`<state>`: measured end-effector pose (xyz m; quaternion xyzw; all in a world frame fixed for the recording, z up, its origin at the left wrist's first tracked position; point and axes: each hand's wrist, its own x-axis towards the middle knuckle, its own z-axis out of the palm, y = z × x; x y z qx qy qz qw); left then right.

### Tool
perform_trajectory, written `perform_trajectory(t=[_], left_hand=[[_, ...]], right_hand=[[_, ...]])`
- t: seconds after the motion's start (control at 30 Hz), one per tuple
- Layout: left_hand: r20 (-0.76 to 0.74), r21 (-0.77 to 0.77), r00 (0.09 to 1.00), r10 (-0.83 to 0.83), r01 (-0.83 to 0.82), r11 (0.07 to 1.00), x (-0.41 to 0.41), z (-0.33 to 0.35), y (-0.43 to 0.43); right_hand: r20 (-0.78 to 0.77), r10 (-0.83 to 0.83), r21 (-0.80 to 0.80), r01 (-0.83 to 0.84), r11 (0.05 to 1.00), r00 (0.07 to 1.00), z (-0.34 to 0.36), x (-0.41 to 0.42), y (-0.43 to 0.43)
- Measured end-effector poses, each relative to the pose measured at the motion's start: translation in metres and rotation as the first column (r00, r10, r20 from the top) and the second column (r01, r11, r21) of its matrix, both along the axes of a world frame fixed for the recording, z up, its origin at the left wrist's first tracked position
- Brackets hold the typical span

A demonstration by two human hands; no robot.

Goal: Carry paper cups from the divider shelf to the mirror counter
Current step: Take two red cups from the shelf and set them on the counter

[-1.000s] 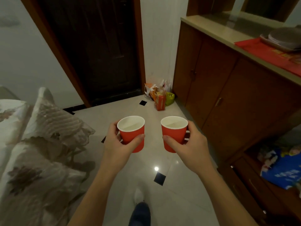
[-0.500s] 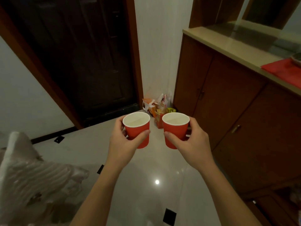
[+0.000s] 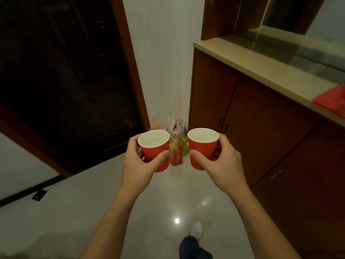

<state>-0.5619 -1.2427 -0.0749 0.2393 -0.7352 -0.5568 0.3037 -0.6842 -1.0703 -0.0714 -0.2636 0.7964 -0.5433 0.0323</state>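
your left hand [image 3: 138,165] and right hand [image 3: 222,163] are bare, and so are both forearms down to the frame's edge. one leg [image 3: 194,248] shows dark blue trousers above a white shoe [image 3: 197,228].

Matt red paper cups [image 3: 155,152], glossy pale floor tiles [image 3: 74,212], smooth wooden cabinet doors [image 3: 261,118]

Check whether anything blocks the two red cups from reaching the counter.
Nothing visible does. The left hand holds the left cup, the right hand the right cup, in open air beside the counter; its near end is bare, a red mat farther right.
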Motion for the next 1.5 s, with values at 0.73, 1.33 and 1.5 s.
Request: perform_trajectory(t=[0.73,1.33,1.5], left_hand=[[-0.069,0.013,0.973,-0.220,0.222,0.975,-0.394,0.023,-0.110],[-0.106,0.030,0.667,-0.737,0.743,0.669,-0.673,0.050,-0.160],[-0.086,0.003,0.608,-0.789,0.792,0.610,-0.710,0.047,-0.141]], right_hand=[[-0.065,-0.257,0.027,0.259,0.966,0.964,0.031,-0.350,-0.082],[-0.042,-0.765,0.015,0.766,0.643,0.643,0.055,-0.492,-0.112],[-0.033,-0.815,0.023,0.815,0.578,0.579,0.050,-0.510,-0.096]])
